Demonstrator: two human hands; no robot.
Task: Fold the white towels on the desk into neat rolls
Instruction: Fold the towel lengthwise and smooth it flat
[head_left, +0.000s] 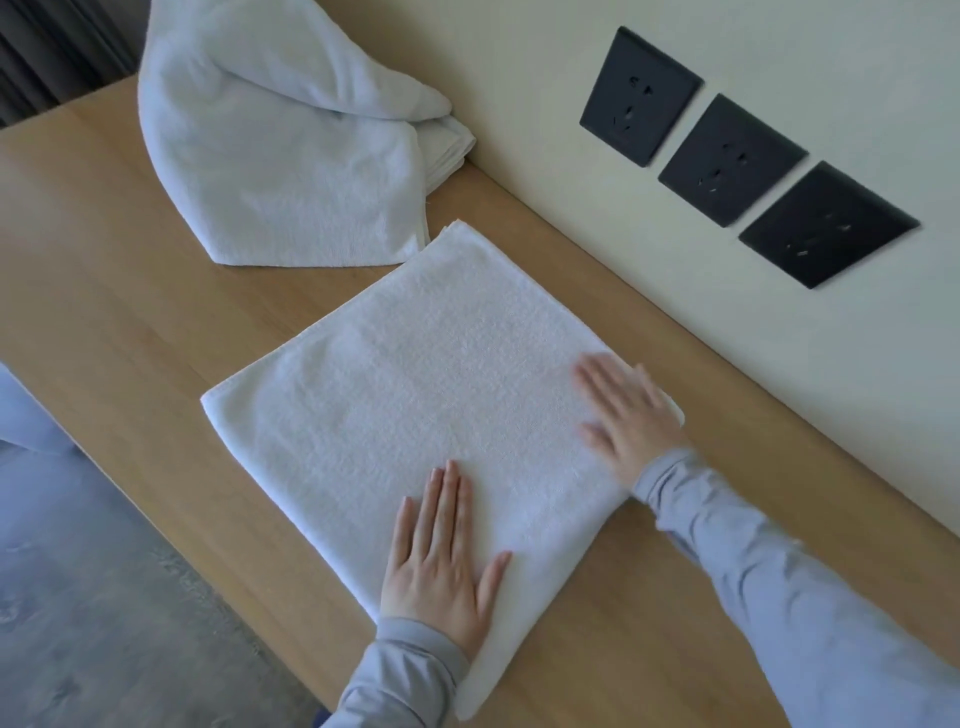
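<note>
Item one: wooden bench (130, 291), set lengthwise against a pale wall (649, 291). Item two: folded towel (415, 384), white, lying flat as a square at the middle of the bench, one corner turned toward the wall. Item three: left hand (441, 561), palm down on the towel's near edge, fingers straight and close together, thumb spread aside. Item four: right hand (628, 415), somewhat blurred, palm down on the towel's corner nearest the wall, fingers straight. Both arms wear grey sleeves (779, 582). Item five: towel heap (280, 145), white, loosely piled at the bench's far end, just beside the flat towel's far corner. Item six: three black socket plates (732, 158) in a row on the wall. Item seven: grey carpet (78, 597) below the bench's front edge.
</note>
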